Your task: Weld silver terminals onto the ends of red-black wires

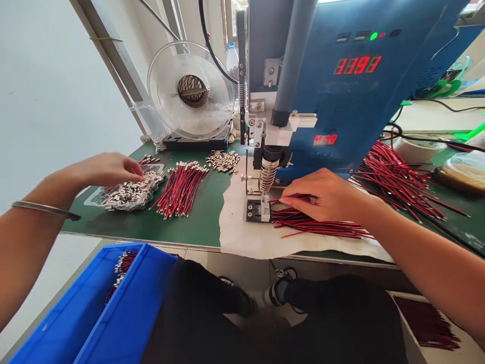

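Note:
My left hand (pixel 109 169) is over a clear plastic tray (pixel 94 198) heaped with small silvery metal connectors (pixel 131 194). Its fingers are curled together at the heap, and whatever they pinch is too small to make out. Between thumb and fingers of my right hand (pixel 320 196) is a thin red-and-black wire (pixel 278 200), its tip at the small metal fixture (pixel 265 209) under the spring-wrapped head (pixel 269 174) of a blue machine (pixel 333 111). Below that hand, a bundle of similar wires (pixel 322 225) lies on a white cloth (pixel 238 227).
Left of the machine lie wires with metal ends (pixel 182 189) and a loose connector pile (pixel 223 161). A clear reel (pixel 162 86) stands behind. More wires (pixel 394 177) are heaped at right. A blue bin (pixel 129 298) stands below the green table's (pixel 197 236) front edge.

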`<control>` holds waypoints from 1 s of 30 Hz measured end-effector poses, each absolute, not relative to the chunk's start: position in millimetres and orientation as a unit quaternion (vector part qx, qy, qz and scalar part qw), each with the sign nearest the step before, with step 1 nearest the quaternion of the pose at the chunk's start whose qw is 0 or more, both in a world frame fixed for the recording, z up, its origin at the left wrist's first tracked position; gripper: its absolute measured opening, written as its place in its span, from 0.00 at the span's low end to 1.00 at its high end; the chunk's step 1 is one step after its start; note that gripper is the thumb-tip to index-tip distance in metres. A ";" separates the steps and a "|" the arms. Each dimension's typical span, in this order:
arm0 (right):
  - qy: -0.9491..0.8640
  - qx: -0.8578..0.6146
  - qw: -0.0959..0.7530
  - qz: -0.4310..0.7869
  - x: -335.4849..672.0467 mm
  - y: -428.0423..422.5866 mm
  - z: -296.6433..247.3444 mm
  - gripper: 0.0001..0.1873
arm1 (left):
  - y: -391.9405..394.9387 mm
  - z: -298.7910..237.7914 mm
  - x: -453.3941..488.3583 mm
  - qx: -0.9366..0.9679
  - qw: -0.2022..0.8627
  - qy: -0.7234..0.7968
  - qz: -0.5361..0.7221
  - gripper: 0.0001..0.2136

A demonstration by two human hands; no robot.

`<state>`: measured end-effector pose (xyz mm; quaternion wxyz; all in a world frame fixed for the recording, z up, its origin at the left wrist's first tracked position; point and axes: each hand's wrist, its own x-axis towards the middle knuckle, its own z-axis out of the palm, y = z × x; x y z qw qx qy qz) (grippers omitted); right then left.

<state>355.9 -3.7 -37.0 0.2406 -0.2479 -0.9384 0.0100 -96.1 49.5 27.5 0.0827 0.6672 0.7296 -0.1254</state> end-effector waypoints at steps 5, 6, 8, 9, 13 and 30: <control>-0.942 -0.237 0.237 0.009 356.0 -2.5 -38.6 0.13 | 29.7 52.3 -72.1 0.681 0.040 0.729 -0.053 0.17; -0.943 -0.233 0.236 0.013 355.8 -2.4 -38.7 0.13 | 24.0 55.7 -58.6 0.703 0.079 0.704 -0.060 0.18; -0.944 -0.231 0.233 0.028 355.6 -2.4 -38.2 0.13 | 15.0 59.7 -24.0 0.778 0.165 0.599 -0.096 0.18; -0.944 -0.233 0.230 0.037 355.7 -2.3 -37.5 0.13 | 12.7 60.6 -4.5 0.810 0.206 0.536 -0.124 0.17; -0.941 -0.242 0.226 0.066 357.1 -1.2 -33.1 0.14 | 17.9 60.8 65.7 0.842 0.214 0.463 -0.172 0.08; -0.937 -0.249 0.124 0.210 344.7 6.3 -1.3 0.12 | 39.2 21.4 78.2 0.893 0.288 0.297 -0.174 0.14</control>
